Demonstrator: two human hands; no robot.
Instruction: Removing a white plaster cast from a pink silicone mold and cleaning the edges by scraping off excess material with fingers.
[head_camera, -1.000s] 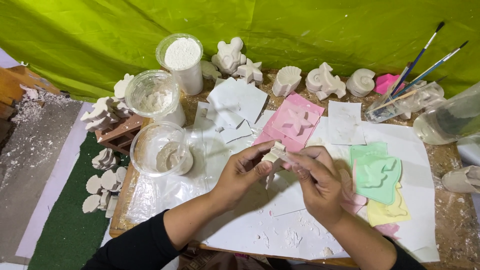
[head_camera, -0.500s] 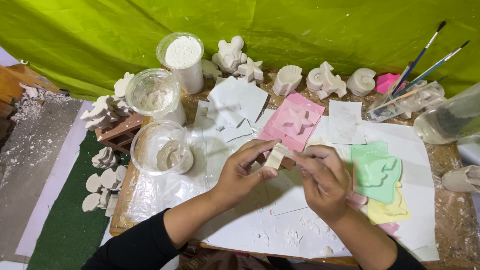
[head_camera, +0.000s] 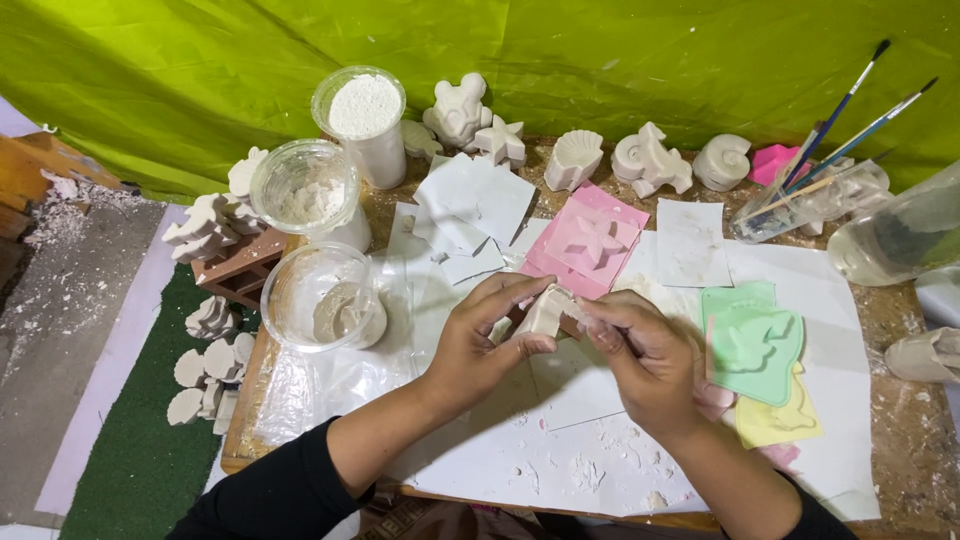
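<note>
1. Plaster piece (head_camera: 543, 312), small and off-white, is sitting between both hands above the white paper sheet (head_camera: 600, 450) at the middle of the table.
2. Left hand (head_camera: 478, 345) is curling around the piece, its thumb and fingers closed on its lower end.
3. Right hand (head_camera: 640, 355) is meeting it from the other side, fingertips pinched together at the upper end of the piece; whether they are gripping it or something thin against it I cannot tell.
4. Pink mould (head_camera: 585, 243) with a star shape is lying just beyond the hands, and a green mould (head_camera: 752, 340) is resting on a yellow one (head_camera: 780, 420) just beside the right hand.
5. Clear bowl (head_camera: 322, 297) with grey paste is standing near the left hand, with a tub of white powder (head_camera: 364, 120) farther back.
6. White shell and starfish casts (head_camera: 574, 158) are lining the far edge, and paint brushes (head_camera: 840, 110) are leaning in a jar at the far right.
</note>
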